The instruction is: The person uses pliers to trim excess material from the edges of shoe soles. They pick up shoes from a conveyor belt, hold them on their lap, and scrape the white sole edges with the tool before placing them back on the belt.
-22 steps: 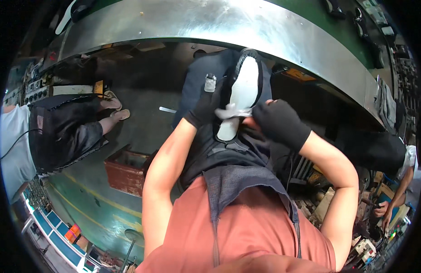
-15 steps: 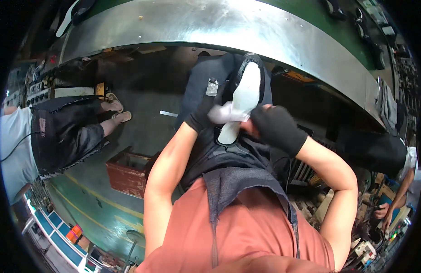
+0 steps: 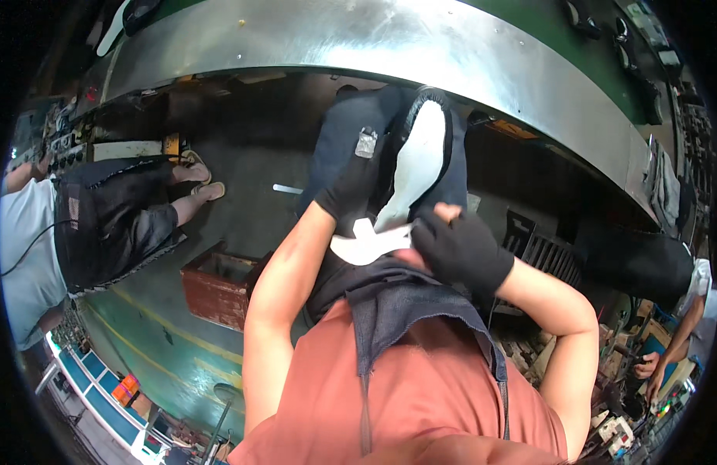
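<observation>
- The person's right hand in a black fingertip-baring glove [image 3: 468, 249], right of centre in the frame, is curled closed around one end of a flat, curved white strip with a short stub [image 3: 366, 244]; motion blur hides the exact hold.
- The strip reaches leftward from those fingers, crossing the lower end of a black shoe with a smooth white underside turned up [image 3: 420, 159].
- The shoe lies in the centre of the frame, up and to the left of the right hand's fingers; its long axis runs from lower left to upper right, steeply.
- The person's left hand in a matching black glove [image 3: 352, 186] lies along the shoe's left side, the nearer hand to that flank, while the right hand is nearer the narrow lower end. Whether the left fingers grip it cannot be told; a small crinkled silvery wrap [image 3: 366, 143] sits at their far end.
- The underside looks pale and even, waisted in the middle, broader above; dark, gathered material rims its rounded upper end.
- Beneath is a lap in dark navy cloth [image 3: 335, 128]; beyond, a shiny metal bench edge [image 3: 335, 43] arcs across the top.
</observation>
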{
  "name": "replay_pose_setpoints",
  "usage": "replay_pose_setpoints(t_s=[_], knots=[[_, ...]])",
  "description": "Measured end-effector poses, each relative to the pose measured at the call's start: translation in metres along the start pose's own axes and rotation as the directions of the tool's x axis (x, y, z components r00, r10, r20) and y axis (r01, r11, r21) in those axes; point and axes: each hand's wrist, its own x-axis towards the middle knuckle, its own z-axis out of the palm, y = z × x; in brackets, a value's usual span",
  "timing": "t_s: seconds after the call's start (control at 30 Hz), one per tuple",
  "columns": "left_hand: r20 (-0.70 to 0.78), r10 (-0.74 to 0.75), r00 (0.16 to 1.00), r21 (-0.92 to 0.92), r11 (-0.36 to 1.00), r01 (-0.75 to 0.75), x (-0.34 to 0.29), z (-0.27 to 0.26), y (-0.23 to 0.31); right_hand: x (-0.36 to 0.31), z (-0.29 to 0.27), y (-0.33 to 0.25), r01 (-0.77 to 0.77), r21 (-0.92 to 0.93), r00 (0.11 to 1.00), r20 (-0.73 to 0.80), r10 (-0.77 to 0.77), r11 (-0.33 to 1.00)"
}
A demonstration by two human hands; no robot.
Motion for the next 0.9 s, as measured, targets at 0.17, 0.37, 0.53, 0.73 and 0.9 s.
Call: replay_pose_setpoints(t_s=[0.17,0.37,0.53,0.73,0.9], knots=[[0.035,-0.122,0.992,0.49,0.867,0.089,0.003,-0.009,0.009,-0.009,0.01,0.029,-0.267,-0.054,0.944,0.189,0.272,0.962],[-0.147,-0.449,0.881,-0.179,0.888,0.423,0.015,0.013,0.047,-0.039,0.027,0.038,-0.511,0.117,0.829,0.329,0.453,0.851],[-0.517,-0.03,0.856,0.061,0.996,0.071,0.012,0.05,-0.018,-0.076,0.008,0.029,-0.759,0.303,0.651,0.368,0.664,0.576],[-0.357,-0.054,0.933,0.205,0.97,0.134,0.015,0.046,0.002,-0.021,-0.051,0.037,-0.653,0.496,0.744,0.283,0.605,0.572],[-0.129,0.01,0.992,0.273,0.962,0.026,0.001,0.039,-0.086,0.007,-0.04,0.043,-0.149,0.49,0.982,-0.032,0.188,0.859]])
